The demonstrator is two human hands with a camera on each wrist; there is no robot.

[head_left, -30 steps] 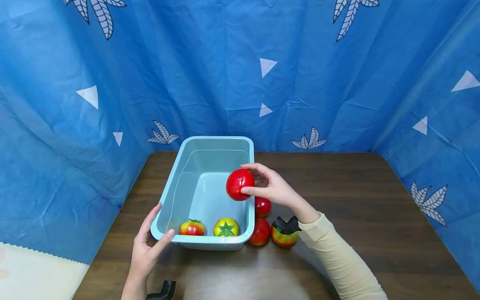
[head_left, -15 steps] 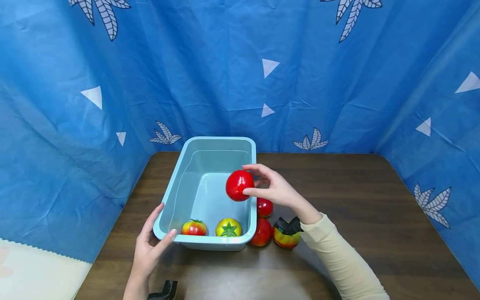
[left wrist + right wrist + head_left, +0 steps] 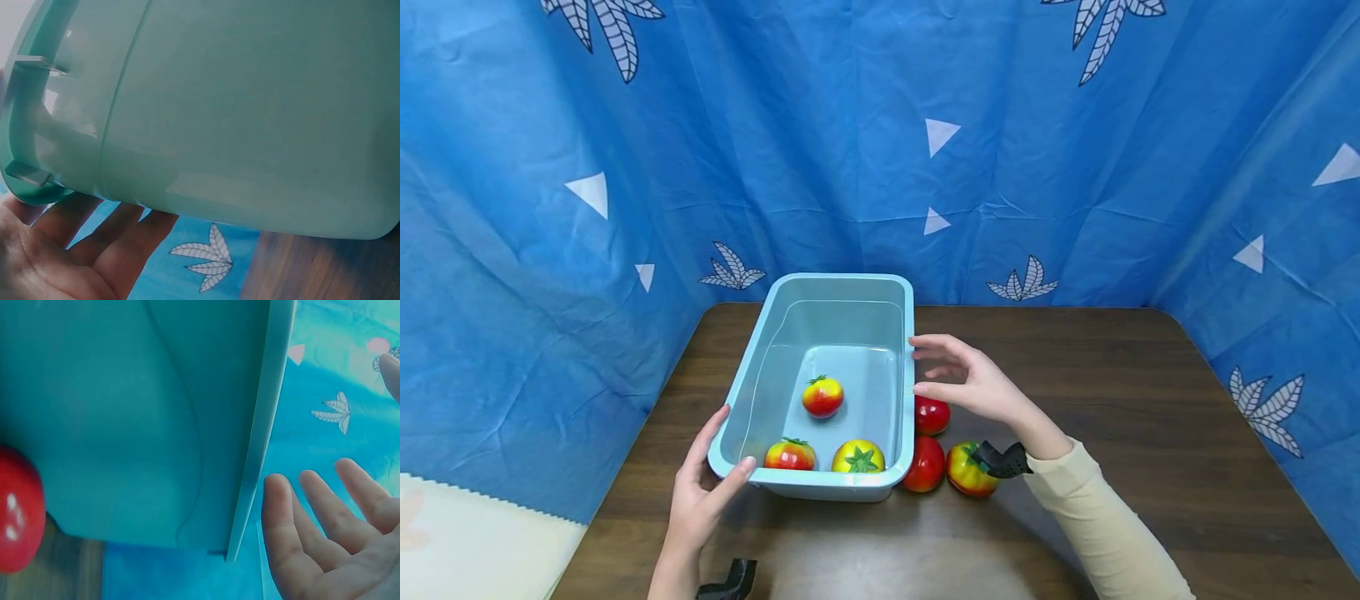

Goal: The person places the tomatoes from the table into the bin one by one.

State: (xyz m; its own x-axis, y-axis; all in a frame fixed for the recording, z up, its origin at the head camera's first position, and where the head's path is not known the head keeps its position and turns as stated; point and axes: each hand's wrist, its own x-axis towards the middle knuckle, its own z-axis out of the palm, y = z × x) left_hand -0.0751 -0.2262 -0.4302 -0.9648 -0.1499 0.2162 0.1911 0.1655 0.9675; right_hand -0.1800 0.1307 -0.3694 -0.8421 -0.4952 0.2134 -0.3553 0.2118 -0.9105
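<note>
My left hand [image 3: 702, 492] grips the near left corner of a light blue plastic bin [image 3: 741, 354], thumb on the front rim and fingers along the outer side. In the left wrist view those fingers [image 3: 131, 231] lie against the bin's outer wall below the rim. Inside sit three shiny red-and-yellow tomatoes: one mid-floor [image 3: 822, 397], one front left [image 3: 789, 455] and one front right [image 3: 858, 457], its green calyx facing up. My right hand [image 3: 966, 375] hovers by the right rim, fingers spread and holding nothing, as the right wrist view also shows.
Right of the bin on the dark wooden table [image 3: 1120, 417] are a red tomato [image 3: 931, 415], another red one [image 3: 924, 465] and a yellow-red one [image 3: 970, 471] near the right wrist's black strap mount [image 3: 1003, 460]. A blue patterned curtain [image 3: 880, 150] hangs behind and at both sides.
My right hand has let go of the red tomato and drawn back right, out from over the bin. That tomato now lies on the bin floor. My left hand keeps its grip on the corner.
</note>
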